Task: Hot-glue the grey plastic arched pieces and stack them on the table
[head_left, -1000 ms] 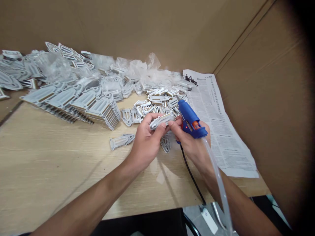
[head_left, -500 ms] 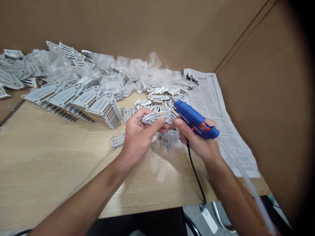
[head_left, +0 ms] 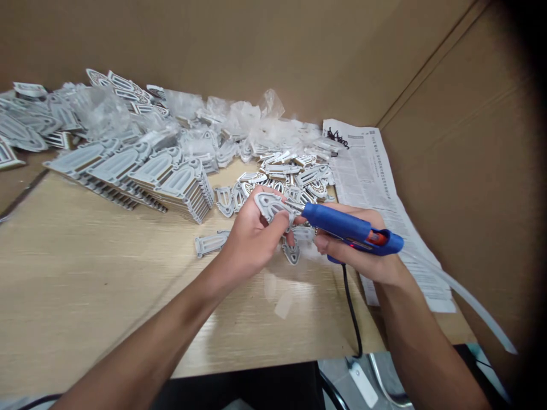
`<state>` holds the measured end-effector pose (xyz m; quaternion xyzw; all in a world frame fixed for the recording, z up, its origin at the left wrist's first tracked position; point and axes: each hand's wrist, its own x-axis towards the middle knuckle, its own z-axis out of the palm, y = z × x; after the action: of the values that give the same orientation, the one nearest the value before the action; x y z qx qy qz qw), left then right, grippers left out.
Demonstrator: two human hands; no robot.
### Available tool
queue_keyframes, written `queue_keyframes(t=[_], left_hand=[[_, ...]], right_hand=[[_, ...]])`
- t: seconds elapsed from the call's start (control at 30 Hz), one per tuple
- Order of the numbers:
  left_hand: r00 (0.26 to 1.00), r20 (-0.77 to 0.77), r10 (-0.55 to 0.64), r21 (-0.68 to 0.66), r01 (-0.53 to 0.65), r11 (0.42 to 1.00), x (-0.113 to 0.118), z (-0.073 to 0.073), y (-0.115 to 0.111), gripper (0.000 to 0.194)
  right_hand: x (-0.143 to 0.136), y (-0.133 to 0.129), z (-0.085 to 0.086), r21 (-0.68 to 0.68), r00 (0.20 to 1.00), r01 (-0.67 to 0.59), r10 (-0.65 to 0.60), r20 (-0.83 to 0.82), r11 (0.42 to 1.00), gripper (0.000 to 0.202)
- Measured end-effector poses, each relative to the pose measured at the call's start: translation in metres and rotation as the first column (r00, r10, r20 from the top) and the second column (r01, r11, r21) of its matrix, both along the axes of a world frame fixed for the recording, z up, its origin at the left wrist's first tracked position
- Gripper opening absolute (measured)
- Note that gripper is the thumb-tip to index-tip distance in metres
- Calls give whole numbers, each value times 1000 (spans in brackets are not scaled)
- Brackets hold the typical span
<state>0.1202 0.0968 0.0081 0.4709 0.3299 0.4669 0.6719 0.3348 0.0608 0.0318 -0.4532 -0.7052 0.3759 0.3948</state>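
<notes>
My left hand (head_left: 256, 228) pinches a small grey arched plastic piece (head_left: 270, 206) between thumb and fingers. My right hand (head_left: 363, 250) is wrapped round a blue hot glue gun (head_left: 342, 222) with a small red light lit. Its metal nozzle points left and meets the right end of the held piece; whether they touch I cannot tell. A long clear glue stick (head_left: 470, 299) sticks out of the gun's back. Just below the hands, a grey pointed piece (head_left: 292, 251) lies on the table, and a grey rectangular piece (head_left: 210, 244) lies to the left.
Neat stacks of grey arched pieces (head_left: 175, 179) stand at left. Behind are heaps of pieces in clear plastic bags (head_left: 256, 125). Loose white and gold pieces (head_left: 277, 171) lie beyond my hands. A newspaper sheet (head_left: 363, 165) covers the right side. The black cord (head_left: 350, 313) crosses the table's front edge.
The glue gun has swung down and level, its nozzle now at the held piece. My left hand has turned the piece so its pointed end faces up and left.
</notes>
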Motion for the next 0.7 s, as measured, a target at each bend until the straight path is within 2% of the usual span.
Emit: queue_keyframes(t=[0.27, 0.47, 0.7], left_hand=[[985, -109, -135, 54, 142, 988, -8, 2, 2, 24], [978, -144, -152, 54, 161, 986, -8, 0, 2, 26], [985, -115, -127, 60, 135, 989, -6, -2, -1, 23]], right_hand=[[5, 4, 1, 71, 997, -66, 63, 34, 995, 9], [7, 4, -2, 133, 994, -93, 84, 73, 987, 6], [4, 2, -2, 91, 995, -62, 54, 81, 994, 8]])
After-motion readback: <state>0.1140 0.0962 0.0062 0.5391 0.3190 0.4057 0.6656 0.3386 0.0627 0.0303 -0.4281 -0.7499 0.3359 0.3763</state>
